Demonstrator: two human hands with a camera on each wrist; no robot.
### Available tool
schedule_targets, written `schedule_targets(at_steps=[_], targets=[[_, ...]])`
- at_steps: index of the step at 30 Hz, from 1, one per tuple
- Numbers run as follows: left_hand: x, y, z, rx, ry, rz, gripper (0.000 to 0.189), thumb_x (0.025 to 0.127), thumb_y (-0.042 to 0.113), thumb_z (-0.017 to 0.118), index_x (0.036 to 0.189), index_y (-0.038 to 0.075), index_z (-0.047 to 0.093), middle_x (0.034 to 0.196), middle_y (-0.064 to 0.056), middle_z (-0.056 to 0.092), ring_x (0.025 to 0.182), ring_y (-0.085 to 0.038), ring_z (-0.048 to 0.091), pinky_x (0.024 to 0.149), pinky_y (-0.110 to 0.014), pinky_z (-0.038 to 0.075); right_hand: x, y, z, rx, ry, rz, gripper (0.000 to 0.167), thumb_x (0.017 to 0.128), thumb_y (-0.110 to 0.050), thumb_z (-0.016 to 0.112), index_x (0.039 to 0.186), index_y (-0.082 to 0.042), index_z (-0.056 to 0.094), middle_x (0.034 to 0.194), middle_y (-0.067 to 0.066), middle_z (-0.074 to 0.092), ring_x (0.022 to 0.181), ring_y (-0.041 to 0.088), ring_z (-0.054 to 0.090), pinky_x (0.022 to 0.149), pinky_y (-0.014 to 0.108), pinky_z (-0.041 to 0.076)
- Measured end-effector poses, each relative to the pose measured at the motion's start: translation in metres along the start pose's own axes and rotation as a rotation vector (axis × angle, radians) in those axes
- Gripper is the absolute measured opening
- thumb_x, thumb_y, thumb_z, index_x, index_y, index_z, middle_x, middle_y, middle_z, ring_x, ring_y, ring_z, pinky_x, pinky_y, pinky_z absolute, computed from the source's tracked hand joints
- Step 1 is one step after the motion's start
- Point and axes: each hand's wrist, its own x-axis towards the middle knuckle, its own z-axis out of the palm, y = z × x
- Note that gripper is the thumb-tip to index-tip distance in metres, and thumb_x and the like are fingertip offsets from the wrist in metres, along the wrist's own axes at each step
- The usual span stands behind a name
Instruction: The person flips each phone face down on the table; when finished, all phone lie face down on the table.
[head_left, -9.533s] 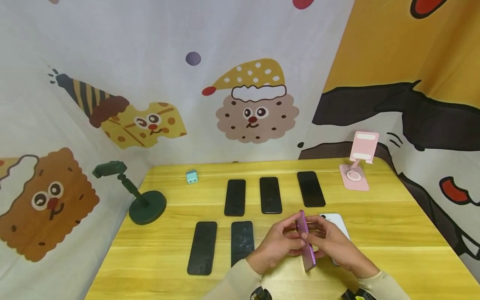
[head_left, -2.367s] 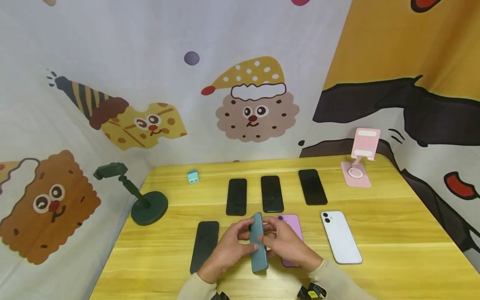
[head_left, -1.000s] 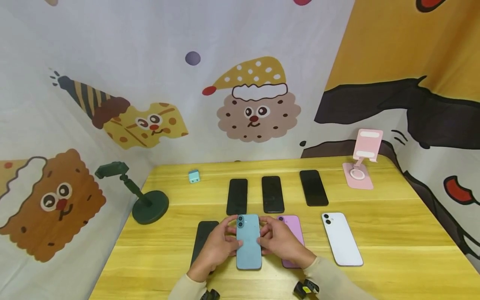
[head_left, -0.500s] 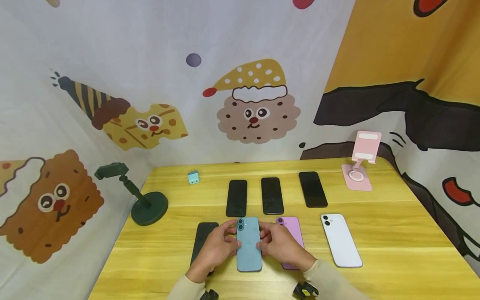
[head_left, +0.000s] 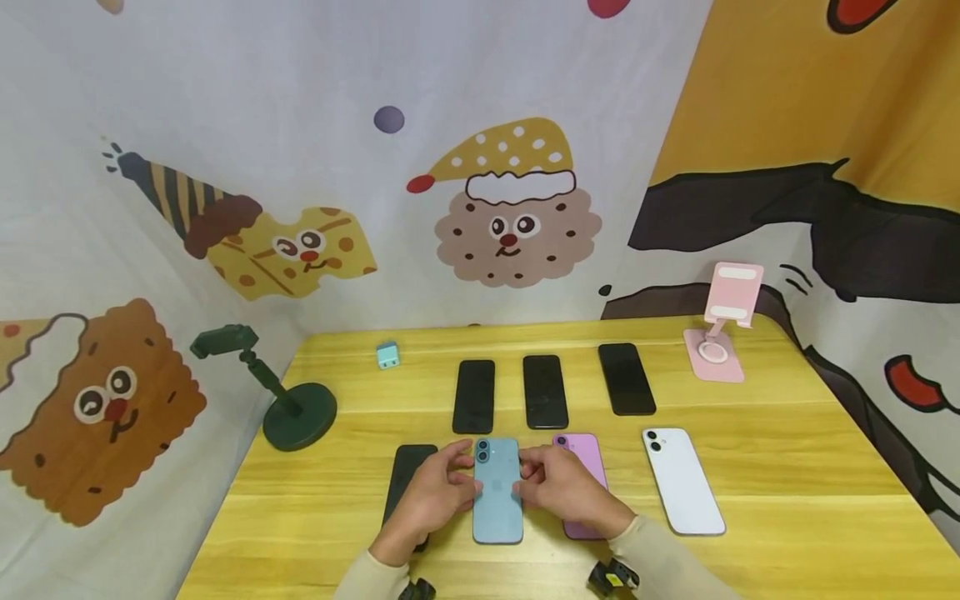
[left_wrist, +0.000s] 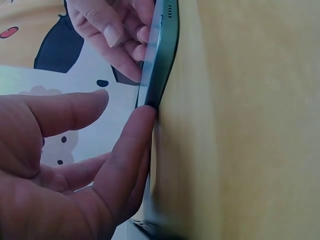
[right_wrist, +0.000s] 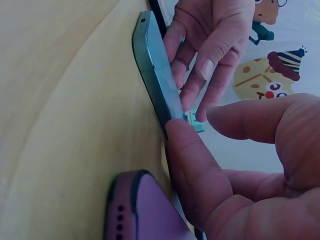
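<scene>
A light blue smartphone (head_left: 497,500) lies back up on the table, its twin cameras at the far left corner. My left hand (head_left: 435,492) is at its left edge, my right hand (head_left: 558,487) at its right. In the left wrist view one fingertip touches the side of the phone (left_wrist: 160,60), with the thumb held apart from it. Likewise in the right wrist view, a fingertip meets the phone's side (right_wrist: 157,75) while the thumb stays off. A pink smartphone (head_left: 588,454) is partly under my right hand, and a black phone (head_left: 408,467) is partly covered by my left.
Three black phones, left (head_left: 474,396), middle (head_left: 545,392) and right (head_left: 627,379), form the back row. A white phone (head_left: 684,483) lies to the right. Farther out are a green stand (head_left: 300,417), a mint charger plug (head_left: 387,355) and a pink phone stand (head_left: 712,354).
The pink phone, in my hands at first, now lies on the table. The blue phone was held up edge-on, then turned back up and lowered; it has shifted slightly nearer me since.
</scene>
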Motion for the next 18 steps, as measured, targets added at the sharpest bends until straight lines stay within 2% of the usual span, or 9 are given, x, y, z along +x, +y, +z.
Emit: schedule_targets(at_steps=[5,10,14,18], targets=[[0.001,0.000,-0.001,-0.009,-0.014,0.003,0.067,0.096,0.004,0.076,0.156,0.003,0.048,0.140,-0.019,0.060,0.105,-0.021,0.066,0.080,-0.039,0.065,-0.001,0.000,-0.002,0.027,-0.001,0.008,0.051,0.092,-0.015,0.080,0.133,0.011,0.064,0.098,0.002,0.067,0.090,0.017,0.061,0.072,0.021,0.051],[-0.001,0.005,-0.007,0.030,-0.009,0.056,0.060,0.096,0.011,0.077,0.151,0.003,0.054,0.136,-0.019,0.063,0.110,-0.024,0.066,0.083,-0.037,0.062,0.001,-0.005,-0.003,0.057,0.024,-0.012,0.049,0.092,-0.015,0.079,0.134,0.008,0.065,0.096,0.003,0.068,0.086,0.016,0.064,0.064,0.022,0.053],[-0.004,0.006,-0.015,0.022,-0.017,0.087,0.054,0.099,0.018,0.075,0.147,0.002,0.057,0.133,-0.019,0.065,0.110,-0.023,0.068,0.082,-0.037,0.061,0.004,-0.008,0.001,0.069,0.037,-0.059,0.046,0.096,-0.018,0.076,0.134,0.006,0.065,0.097,0.002,0.072,0.086,0.013,0.067,0.069,0.022,0.055],[-0.008,0.003,-0.025,-0.011,-0.011,0.090,0.049,0.103,0.020,0.069,0.146,-0.001,0.056,0.133,-0.021,0.064,0.108,-0.024,0.068,0.083,-0.038,0.060,0.009,-0.012,0.008,0.123,0.030,-0.102,0.045,0.098,-0.017,0.072,0.135,0.007,0.065,0.100,0.003,0.074,0.088,0.011,0.068,0.074,0.020,0.056]])
